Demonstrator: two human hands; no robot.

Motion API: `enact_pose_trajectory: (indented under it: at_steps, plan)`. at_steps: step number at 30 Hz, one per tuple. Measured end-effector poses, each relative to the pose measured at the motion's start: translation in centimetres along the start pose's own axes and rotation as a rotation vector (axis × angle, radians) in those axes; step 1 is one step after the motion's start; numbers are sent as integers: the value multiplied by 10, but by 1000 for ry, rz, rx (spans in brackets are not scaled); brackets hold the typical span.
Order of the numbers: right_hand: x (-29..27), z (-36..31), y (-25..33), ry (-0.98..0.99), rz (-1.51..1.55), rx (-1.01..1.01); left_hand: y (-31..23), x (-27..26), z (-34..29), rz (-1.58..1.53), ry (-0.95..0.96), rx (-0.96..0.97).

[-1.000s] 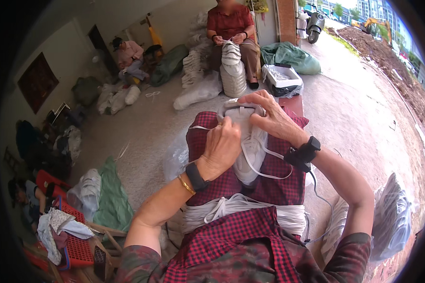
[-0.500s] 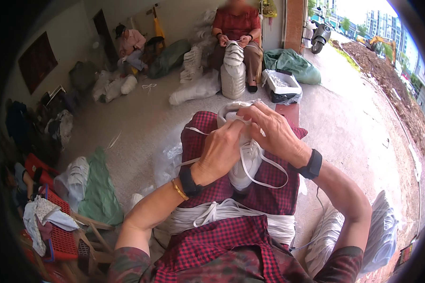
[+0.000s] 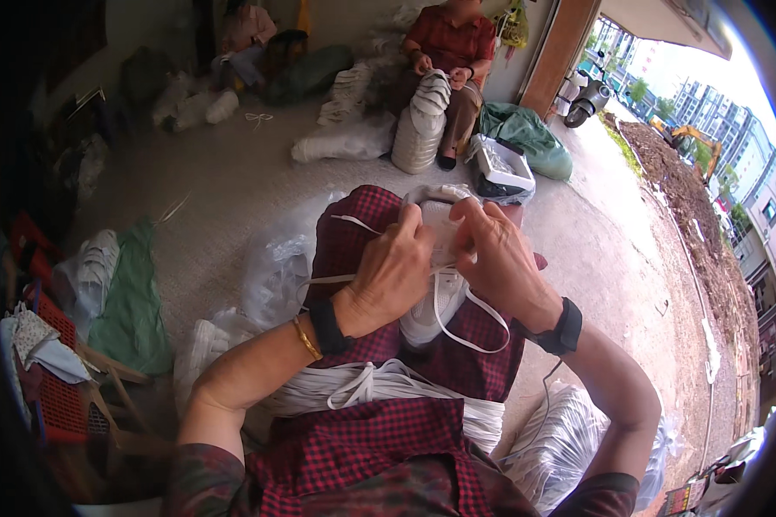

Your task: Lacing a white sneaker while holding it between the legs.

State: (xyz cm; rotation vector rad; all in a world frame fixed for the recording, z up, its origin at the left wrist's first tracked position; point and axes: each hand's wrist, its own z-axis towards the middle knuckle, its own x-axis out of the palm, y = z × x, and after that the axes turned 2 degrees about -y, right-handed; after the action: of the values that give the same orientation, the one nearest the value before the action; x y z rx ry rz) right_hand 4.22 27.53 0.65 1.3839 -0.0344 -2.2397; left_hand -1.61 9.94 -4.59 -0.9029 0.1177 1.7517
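Note:
A pale sneaker (image 3: 420, 320) rests across my thighs, its toe toward me and its collar at the far end. My left hand (image 3: 392, 265) is closed at the sneaker's left side, pinching a white shoelace (image 3: 325, 280), whose free end sticks out to the left. On the other side, my right hand (image 3: 502, 258) has its thumb and forefinger pinched over the lacing area; the lace at its fingertips is mostly hidden. Below the hands a long loop of lace hangs over the toe. A thick bundle of white laces (image 3: 388, 386) lies across my lap, on a red-and-black checked apron (image 3: 362, 439).
Facing me sits a person in red (image 3: 448, 43) with stacked shoe parts; another person (image 3: 248, 39) sits farther back. A plastic-lined box (image 3: 504, 168) and a green sack (image 3: 535, 142) stand beyond. Left are a red basket (image 3: 56, 370) and green cloth (image 3: 129, 302); right, a plastic-wrapped bundle (image 3: 569, 439).
My hands have drawn slightly apart, opening a gap over the sneaker's tongue. The whole view has tilted and shifted; the sneaker stays on my lap.

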Motion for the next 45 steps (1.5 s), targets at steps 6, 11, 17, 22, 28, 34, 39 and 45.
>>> enact_pose_trajectory:
  at_steps: [6, 11, 17, 22, 28, 34, 39, 45]
  plan:
    - [9, 9, -4, 42, 1, 122, -5, 12, 1, 94, -46, 0]
    - [9, 16, -2, 86, -35, 156, -8, 17, -7, 37, -28, -6]
    - [18, 23, -7, 90, -243, 12, 2, 11, -3, -47, -166, -55]
    - [17, 24, 5, 201, -442, 10, 9, 11, 0, -169, -223, -132]
    - [10, 12, 1, 198, -415, 1, 1, 18, 10, -260, -206, -137]
    - [30, 17, -7, 147, -382, -297, 4, 7, 2, -162, -79, -140]
    - [27, 18, -2, 215, -413, -143, -1, 6, 6, -109, -83, -50]
    - [32, 19, -7, 136, -407, -242, 2, 1, 9, -145, -107, -94]
